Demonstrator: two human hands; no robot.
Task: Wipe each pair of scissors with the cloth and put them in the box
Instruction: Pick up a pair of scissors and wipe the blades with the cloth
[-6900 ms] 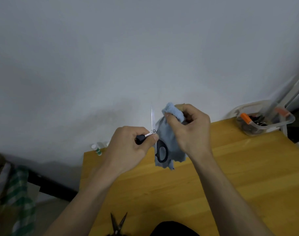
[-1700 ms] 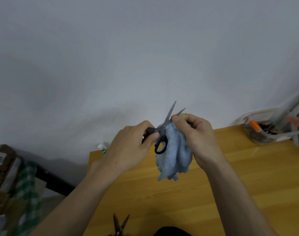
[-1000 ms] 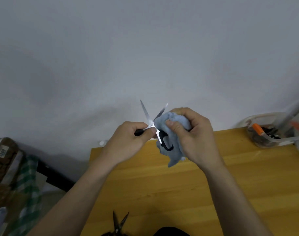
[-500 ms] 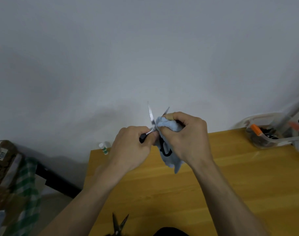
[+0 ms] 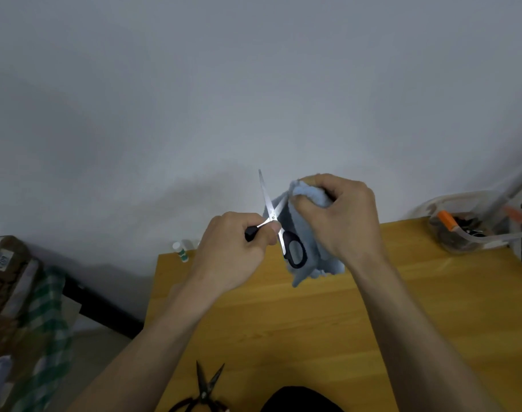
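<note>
Two hands raised above the wooden table [image 5: 372, 322], working one pair of scissors [image 5: 273, 217] between them. Left hand [image 5: 233, 254] wrapped round one black handle, blades spread apart, one blade pointing up, the other running toward the right hand [image 5: 340, 218]. Right hand bunched tight on the blue cloth [image 5: 310, 251], pinching it over that second blade near its tip; rest of the cloth hanging down behind the free handle loop. Clear plastic box [image 5: 476, 233] at the table's far right corner, well apart from the hands, holding dark items and something orange, probably more scissors, too blurred to tell. Dark scissors [image 5: 207, 388] lying open at the near edge. Small white bottle [image 5: 180, 251] at the far left corner.
</note>
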